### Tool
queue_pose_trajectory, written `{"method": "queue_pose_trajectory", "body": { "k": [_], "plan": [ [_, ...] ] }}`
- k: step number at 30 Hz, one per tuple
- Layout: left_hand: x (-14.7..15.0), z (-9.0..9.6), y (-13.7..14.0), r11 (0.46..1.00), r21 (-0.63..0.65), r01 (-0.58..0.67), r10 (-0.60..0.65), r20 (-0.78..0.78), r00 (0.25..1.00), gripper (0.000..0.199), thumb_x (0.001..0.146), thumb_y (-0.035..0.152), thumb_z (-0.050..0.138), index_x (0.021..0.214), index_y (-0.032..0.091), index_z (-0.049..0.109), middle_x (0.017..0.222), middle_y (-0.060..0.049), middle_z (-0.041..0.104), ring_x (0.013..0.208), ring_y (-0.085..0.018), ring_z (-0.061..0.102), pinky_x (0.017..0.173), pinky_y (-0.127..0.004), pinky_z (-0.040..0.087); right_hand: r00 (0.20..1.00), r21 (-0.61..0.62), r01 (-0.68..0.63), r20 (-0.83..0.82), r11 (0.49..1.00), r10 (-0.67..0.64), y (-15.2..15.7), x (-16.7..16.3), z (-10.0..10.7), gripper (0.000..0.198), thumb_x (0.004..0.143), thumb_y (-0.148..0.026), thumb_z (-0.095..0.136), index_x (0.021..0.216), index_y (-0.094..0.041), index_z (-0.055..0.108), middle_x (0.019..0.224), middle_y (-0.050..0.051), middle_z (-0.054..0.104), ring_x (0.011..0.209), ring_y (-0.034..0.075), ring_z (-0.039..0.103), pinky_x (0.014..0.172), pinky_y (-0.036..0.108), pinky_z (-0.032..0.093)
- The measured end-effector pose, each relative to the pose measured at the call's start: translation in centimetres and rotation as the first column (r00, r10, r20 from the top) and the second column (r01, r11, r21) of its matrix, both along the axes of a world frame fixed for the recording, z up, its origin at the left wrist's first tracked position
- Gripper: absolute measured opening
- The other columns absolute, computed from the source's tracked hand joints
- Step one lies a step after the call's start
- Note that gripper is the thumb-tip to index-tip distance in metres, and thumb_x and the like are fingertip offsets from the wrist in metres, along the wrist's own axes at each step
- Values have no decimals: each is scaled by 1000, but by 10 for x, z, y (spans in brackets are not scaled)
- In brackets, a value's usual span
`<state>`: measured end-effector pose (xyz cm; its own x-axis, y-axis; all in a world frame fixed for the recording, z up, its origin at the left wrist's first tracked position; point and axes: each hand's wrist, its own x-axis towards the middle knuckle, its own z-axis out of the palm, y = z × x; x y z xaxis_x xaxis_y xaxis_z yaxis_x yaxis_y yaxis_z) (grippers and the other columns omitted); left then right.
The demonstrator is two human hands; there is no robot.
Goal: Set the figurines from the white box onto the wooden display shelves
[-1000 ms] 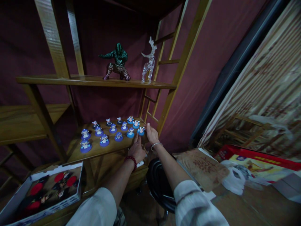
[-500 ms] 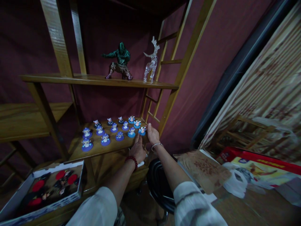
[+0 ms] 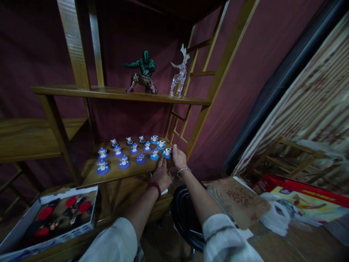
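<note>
Head view: a wooden shelf [image 3: 89, 174] bears small toy figures set out in rough rows, and both of the person's bare hands are at its right end. The toy figure [image 3: 167, 153] nearest the hands stands upright on a round blue base at the front right corner of the group. The left hand [image 3: 161, 177], with a red bead bracelet [image 3: 154, 189] at the wrist, has two fingers stretched out straight toward that base, their tips at its front edge; they do not grip it, and whether they press on it is unclear. The right hand [image 3: 180, 158], with a silver bracelet [image 3: 183, 170], is just to the right of the same figure, thumb pointing up; its other fingers are mostly hidden, so I cannot tell how far they are curled or whether they hold anything. More figures on blue bases stand close by, purple-based ones [image 3: 124, 162] fill the middle and left, and three dark ones [image 3: 129, 141] are at the back. On the upper shelf [image 3: 109, 92] are a crouching statue [image 3: 145, 72] and a clear deer [image 3: 179, 76]. A box [image 3: 94, 214] with red and black things sits at lower left.
</note>
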<state>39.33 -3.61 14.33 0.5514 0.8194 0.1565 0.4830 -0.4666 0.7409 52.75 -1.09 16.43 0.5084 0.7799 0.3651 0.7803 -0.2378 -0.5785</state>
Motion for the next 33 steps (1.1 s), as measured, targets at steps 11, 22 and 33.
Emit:
{"method": "queue_pose_trajectory", "body": {
  "k": [11, 22, 33],
  "plan": [
    [-1, -2, 1, 999, 28, 24, -24, -9, 1000, 68, 71, 14, 41, 135, 10, 19, 144, -3, 8, 124, -17, 29, 99, -21, 29, 1000, -32, 13, 28, 999, -12, -1, -1, 0, 66, 86, -49, 3, 94, -18, 61, 92, 10, 64, 91, 21, 56, 78, 28, 38],
    [-2, -1, 1, 999, 3, 38, -38, -4, 999, 69, 71, 16, 42, 135, 10, 18, 144, -3, 6, 123, -16, 30, 98, -20, 30, 998, -11, -48, 33, 999, 49, -4, -2, 2, 65, 87, -49, 4, 99, -19, 60, 98, 9, 63, 97, 21, 54, 82, 30, 38],
    [-7, 7, -2, 996, -62, 62, -64, -29, 998, 73, 69, 13, 43, 136, 11, 15, 145, -3, 1, 124, -17, 29, 97, -21, 31, 996, 14, -63, -59, 998, 64, -11, -5, 5, 64, 86, -49, 5, 111, -17, 54, 108, 9, 59, 104, 21, 51, 90, 33, 35]
  ]
}}
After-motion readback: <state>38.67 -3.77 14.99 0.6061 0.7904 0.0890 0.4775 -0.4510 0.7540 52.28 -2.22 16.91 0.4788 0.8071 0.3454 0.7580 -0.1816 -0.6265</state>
